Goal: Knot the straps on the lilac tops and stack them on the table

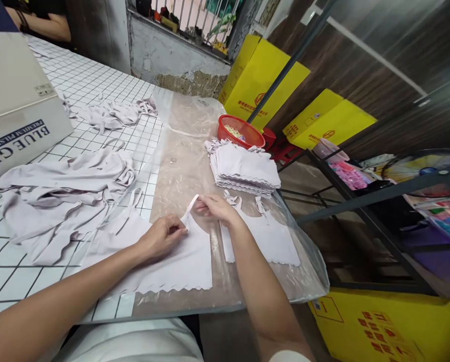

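A pale lilac camisole top [180, 266] with a scalloped hem lies spread in front of me, hem toward my body. My left hand [165, 235] pinches the base of one of its shoulder straps. Higher on that same strap, my right hand [213, 207] has its fingers closed, drawing the strap upward off the cloth. The top's other strap [133, 201] lies loose to the left. Under and beyond my right forearm a second matching top [272, 236] lies flat. Behind it rises a neat stack of folded tops [243, 168].
Rumpled lilac garments [67, 196] heap up on the left of the gridded table [110, 83]. A large carton [17, 105] stands behind them. Clear plastic sheeting [180, 166] covers the table's right part, with a red basket [240, 130] at the back. A metal rack [360, 236] borders the right edge. Another person's arm [47, 25] shows far left.
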Demonstrator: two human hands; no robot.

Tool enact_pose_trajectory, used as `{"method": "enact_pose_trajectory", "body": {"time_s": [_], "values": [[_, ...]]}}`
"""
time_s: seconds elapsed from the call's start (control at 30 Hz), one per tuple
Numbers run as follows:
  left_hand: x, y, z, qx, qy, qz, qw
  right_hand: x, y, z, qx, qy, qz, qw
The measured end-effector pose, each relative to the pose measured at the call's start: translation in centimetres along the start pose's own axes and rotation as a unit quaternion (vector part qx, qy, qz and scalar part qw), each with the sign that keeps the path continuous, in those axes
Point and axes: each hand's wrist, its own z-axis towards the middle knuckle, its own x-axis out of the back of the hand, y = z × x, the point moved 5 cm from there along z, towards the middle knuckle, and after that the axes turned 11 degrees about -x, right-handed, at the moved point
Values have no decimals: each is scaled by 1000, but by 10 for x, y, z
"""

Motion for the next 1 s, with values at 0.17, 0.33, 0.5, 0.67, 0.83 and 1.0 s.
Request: {"method": "enact_pose_trajectory", "body": {"time_s": [0.17, 0.33, 0.5, 0.67, 0.83, 1.0], "values": [[6, -7, 3, -8, 6, 26, 1000, -15, -10, -25, 166, 25, -102, 981], [5, -6, 1, -31, 1, 38, 999, -46, -18, -49, 301, -148, -120, 934], [4, 2, -2, -51, -16, 62, 997, -46, -6, -37, 253, -148, -122, 948], [2, 5, -2, -56, -22, 77, 995, -42, 2, -35, 213, -164, -118, 956], [0, 4, -2, -66, -18, 79, 995, -42, 3, -36, 221, -157, -136, 953], [-1, 0, -4, -25, -28, 101, 994, -38, 6, -37, 234, -127, -158, 951]]}}
